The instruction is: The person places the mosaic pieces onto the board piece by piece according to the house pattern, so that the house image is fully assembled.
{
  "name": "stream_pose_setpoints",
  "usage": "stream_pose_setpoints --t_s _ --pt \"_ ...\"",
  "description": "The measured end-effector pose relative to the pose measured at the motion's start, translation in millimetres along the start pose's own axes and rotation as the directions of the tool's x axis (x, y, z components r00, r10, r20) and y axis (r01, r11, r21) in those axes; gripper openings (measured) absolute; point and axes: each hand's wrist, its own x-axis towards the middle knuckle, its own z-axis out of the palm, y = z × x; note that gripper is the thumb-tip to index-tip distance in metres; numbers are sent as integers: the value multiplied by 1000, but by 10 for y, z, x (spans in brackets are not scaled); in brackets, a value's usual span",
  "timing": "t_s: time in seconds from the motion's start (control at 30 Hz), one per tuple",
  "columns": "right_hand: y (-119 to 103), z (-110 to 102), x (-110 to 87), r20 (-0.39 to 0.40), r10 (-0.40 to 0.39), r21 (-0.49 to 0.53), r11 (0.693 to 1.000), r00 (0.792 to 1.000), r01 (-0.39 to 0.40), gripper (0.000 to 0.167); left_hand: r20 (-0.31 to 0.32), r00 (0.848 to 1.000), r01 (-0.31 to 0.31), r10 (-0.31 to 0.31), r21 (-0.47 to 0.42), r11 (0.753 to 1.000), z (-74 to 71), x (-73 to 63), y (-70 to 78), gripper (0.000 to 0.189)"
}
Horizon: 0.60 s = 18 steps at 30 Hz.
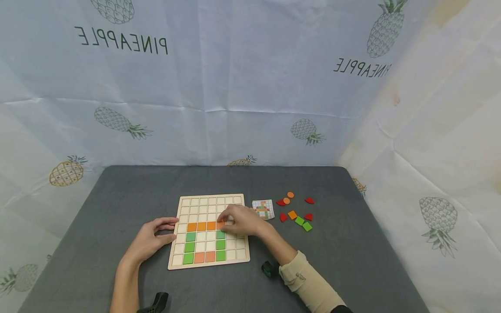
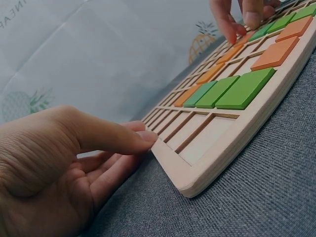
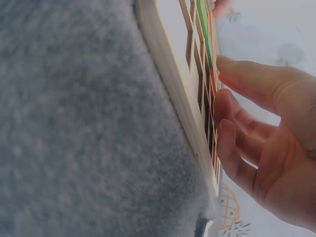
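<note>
Foremost is a beige sleeve (image 1: 311, 282); beyond it, the right hand (image 1: 242, 221) pinches an orange tile (image 1: 220, 225) on the wooden board (image 1: 212, 209) beneath; the left hand (image 1: 148, 239), thumb and fingers parted, touches the board's edge.

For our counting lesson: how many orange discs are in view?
2. The rear orange disc and front orange disc lie right of the patterned card. The right hand could hide others.

The desk (image 1: 332, 252) is faced with matt, woven cloth. The grid board (image 2: 217, 168), inward of the desk edges, is smooth, unglossed wood; its tiles (image 2: 245, 90) are smooth and matt. Beyond the far edge, the backdrop (image 1: 254, 78) resembles creased, printed cloth.
</note>
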Motion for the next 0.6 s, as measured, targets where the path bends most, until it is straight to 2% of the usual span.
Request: stream_pose_setpoints --t_s 0.37,0.6 --pt "88 -166 -131 -43 30 59 998 999 -28 26 1 1000 -2 2 -19 1000 -2 -4 -8 57" --pt "230 -275 -260 -108 54 80 996 993 -45 28 3 1000 -3 3 -25 1000 -5 -6 -14 56"
